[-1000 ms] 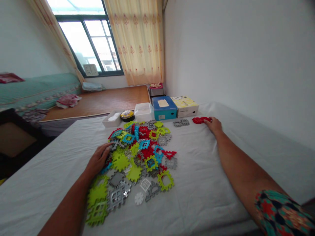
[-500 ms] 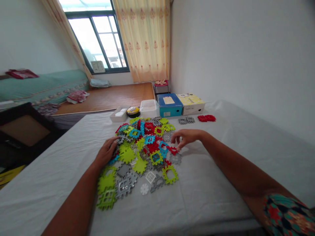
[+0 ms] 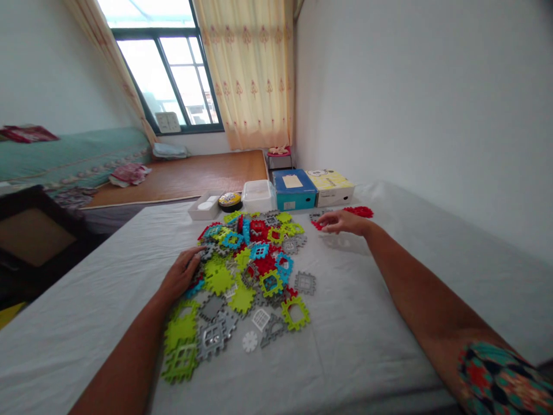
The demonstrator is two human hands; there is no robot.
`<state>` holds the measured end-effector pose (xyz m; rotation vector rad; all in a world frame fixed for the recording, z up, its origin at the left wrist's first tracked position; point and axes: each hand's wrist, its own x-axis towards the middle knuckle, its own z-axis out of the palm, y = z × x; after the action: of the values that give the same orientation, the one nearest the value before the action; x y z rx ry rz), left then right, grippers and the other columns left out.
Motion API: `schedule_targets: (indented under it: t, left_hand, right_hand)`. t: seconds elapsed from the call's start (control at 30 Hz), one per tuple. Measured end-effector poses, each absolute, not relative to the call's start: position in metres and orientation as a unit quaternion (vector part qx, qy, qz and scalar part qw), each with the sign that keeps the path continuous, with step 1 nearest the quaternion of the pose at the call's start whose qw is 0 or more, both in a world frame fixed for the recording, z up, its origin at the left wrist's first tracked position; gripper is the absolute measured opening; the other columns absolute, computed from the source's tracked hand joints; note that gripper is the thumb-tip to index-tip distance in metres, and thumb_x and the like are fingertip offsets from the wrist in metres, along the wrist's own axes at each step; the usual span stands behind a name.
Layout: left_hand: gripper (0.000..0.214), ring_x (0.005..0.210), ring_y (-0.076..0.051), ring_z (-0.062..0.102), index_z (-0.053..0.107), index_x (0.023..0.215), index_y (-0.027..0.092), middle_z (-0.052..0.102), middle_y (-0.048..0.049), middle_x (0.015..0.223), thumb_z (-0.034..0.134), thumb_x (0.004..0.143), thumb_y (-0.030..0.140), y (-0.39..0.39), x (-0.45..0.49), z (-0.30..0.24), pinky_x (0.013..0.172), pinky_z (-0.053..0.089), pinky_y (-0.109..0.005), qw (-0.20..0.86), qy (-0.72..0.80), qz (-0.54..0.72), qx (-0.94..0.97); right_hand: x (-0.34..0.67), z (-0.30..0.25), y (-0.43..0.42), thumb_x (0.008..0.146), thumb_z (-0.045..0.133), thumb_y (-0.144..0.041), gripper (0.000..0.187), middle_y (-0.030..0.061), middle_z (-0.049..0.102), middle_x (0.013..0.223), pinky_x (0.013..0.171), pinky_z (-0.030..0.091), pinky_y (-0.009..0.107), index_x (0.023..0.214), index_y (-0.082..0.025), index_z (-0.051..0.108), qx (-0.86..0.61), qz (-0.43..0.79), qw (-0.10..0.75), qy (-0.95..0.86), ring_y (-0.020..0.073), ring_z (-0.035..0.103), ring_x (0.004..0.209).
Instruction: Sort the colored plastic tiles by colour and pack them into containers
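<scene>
A heap of toothed plastic tiles [image 3: 250, 271] in green, grey, red and blue lies on the white sheet [image 3: 358, 311]. My left hand [image 3: 181, 275] rests at the heap's left edge, fingers loosely spread on the tiles and gripping nothing. My right hand [image 3: 344, 222] hovers low beyond the heap's far right corner, fingers pinched on a small red tile [image 3: 317, 225]. Just past it lie a small group of red tiles [image 3: 362, 211] and some grey tiles [image 3: 317, 215], the grey ones partly hidden by my fingers.
Along the far edge stand a blue box [image 3: 292, 189], a yellow-topped box [image 3: 330, 187], a clear tub [image 3: 258, 196], a round tin [image 3: 230, 200] and a white tray [image 3: 205, 206]. A white wall [image 3: 432, 115] runs on the right. A low wooden platform [image 3: 185, 176] and a window [image 3: 168, 75] lie beyond.
My right hand left the far red tiles, came back to the heap, pinched a red tile there and has now carried it out toward the far right. My left hand stayed put.
</scene>
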<state>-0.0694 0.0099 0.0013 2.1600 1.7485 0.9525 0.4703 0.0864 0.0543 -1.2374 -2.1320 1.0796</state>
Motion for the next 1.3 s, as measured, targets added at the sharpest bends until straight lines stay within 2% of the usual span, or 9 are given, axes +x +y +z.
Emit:
schedule_targets:
  t: [0.1, 0.17, 0.37, 0.63, 0.7, 0.8, 0.93, 1.07, 1.3]
  left_hand:
    - [0.056, 0.122, -0.025, 0.053, 0.060, 0.124, 0.021, 0.060, -0.0089, 0.127, 0.034, 0.091, 0.059, 0.010, -0.070, 0.002, 0.110, 0.037, -0.044, 0.101, 0.592, 0.320, 0.733]
    - [0.056, 0.121, -0.025, 0.053, 0.060, 0.123, 0.022, 0.061, -0.0086, 0.127, 0.034, 0.091, 0.059, 0.010, -0.070, 0.002, 0.109, 0.038, -0.045, 0.097, 0.594, 0.318, 0.732]
    - [0.056, 0.120, -0.025, 0.054, 0.061, 0.122, 0.022, 0.060, -0.0084, 0.127, 0.034, 0.090, 0.059, 0.009, -0.068, 0.004, 0.109, 0.039, -0.043, 0.088, 0.600, 0.314, 0.730]
    - [0.055, 0.118, -0.025, 0.055, 0.061, 0.122, 0.023, 0.061, -0.0076, 0.126, 0.034, 0.090, 0.058, 0.009, -0.067, 0.005, 0.108, 0.040, -0.043, 0.083, 0.599, 0.316, 0.731]
    - [0.055, 0.120, -0.025, 0.054, 0.061, 0.122, 0.022, 0.061, -0.0082, 0.127, 0.034, 0.091, 0.058, 0.009, -0.067, 0.004, 0.109, 0.039, -0.043, 0.089, 0.598, 0.316, 0.732]
    - [0.055, 0.119, -0.025, 0.054, 0.061, 0.122, 0.022, 0.061, -0.0082, 0.127, 0.034, 0.091, 0.058, 0.009, -0.067, 0.004, 0.109, 0.039, -0.044, 0.094, 0.597, 0.319, 0.730]
    - [0.056, 0.119, -0.025, 0.054, 0.061, 0.123, 0.022, 0.061, -0.0078, 0.126, 0.034, 0.091, 0.059, 0.006, -0.064, 0.007, 0.108, 0.039, -0.044, 0.099, 0.599, 0.321, 0.727]
    - [0.058, 0.119, -0.025, 0.054, 0.061, 0.123, 0.021, 0.061, -0.0080, 0.126, 0.033, 0.090, 0.060, 0.005, -0.062, 0.008, 0.109, 0.039, -0.043, 0.101, 0.601, 0.319, 0.726]
    - [0.056, 0.120, -0.024, 0.054, 0.060, 0.124, 0.020, 0.060, -0.0092, 0.127, 0.033, 0.092, 0.057, 0.007, -0.066, 0.005, 0.109, 0.039, -0.043, 0.103, 0.597, 0.311, 0.732]
  right_hand:
    - [0.527, 0.033, 0.104, 0.074, 0.067, -0.050, 0.047, 0.0118, 0.072, 0.098, 0.065, 0.050, 0.029, 0.103, -0.015, 0.067, -0.631, 0.224, 0.392, -0.631, 0.0201, 0.065, 0.080]
    - [0.560, 0.014, 0.111, 0.072, 0.068, -0.049, 0.042, 0.0128, 0.072, 0.097, 0.073, 0.050, 0.035, 0.096, -0.015, 0.066, -0.708, 0.082, 0.440, -0.545, 0.0233, 0.065, 0.084]
    - [0.602, -0.024, 0.122, 0.076, 0.064, -0.046, 0.030, 0.0118, 0.072, 0.094, 0.084, 0.047, 0.039, 0.085, -0.018, 0.066, -0.768, -0.042, 0.425, -0.477, 0.0268, 0.066, 0.089]
    - [0.572, -0.003, 0.118, 0.082, 0.054, -0.036, 0.031, 0.0146, 0.067, 0.109, 0.084, 0.046, 0.039, 0.102, -0.017, 0.069, -0.746, -0.095, 0.404, -0.521, 0.0273, 0.061, 0.096]
    - [0.542, 0.012, 0.113, 0.084, 0.053, -0.035, 0.028, 0.0135, 0.067, 0.109, 0.085, 0.046, 0.037, 0.099, -0.018, 0.069, -0.704, -0.071, 0.407, -0.578, 0.0258, 0.061, 0.097]
    - [0.477, 0.032, 0.100, 0.085, 0.057, -0.036, 0.023, 0.0075, 0.071, 0.094, 0.080, 0.049, 0.034, 0.094, -0.020, 0.071, -0.560, 0.100, 0.354, -0.742, 0.0209, 0.064, 0.083]
    - [0.391, 0.041, 0.067, 0.078, 0.071, -0.041, 0.040, 0.0054, 0.069, 0.107, 0.074, 0.051, 0.028, 0.113, -0.022, 0.068, -0.323, 0.291, 0.231, -0.871, 0.0152, 0.064, 0.077]
    - [0.354, 0.036, 0.042, 0.072, 0.079, -0.041, 0.061, 0.0081, 0.060, 0.123, 0.079, 0.051, 0.027, 0.127, -0.025, 0.060, -0.181, 0.302, 0.172, -0.920, 0.0152, 0.062, 0.089]
    - [0.360, 0.027, 0.047, 0.070, 0.080, -0.043, 0.039, 0.0043, 0.064, 0.092, 0.071, 0.047, 0.026, 0.097, -0.017, 0.069, -0.240, 0.294, 0.204, -0.902, 0.0140, 0.058, 0.076]
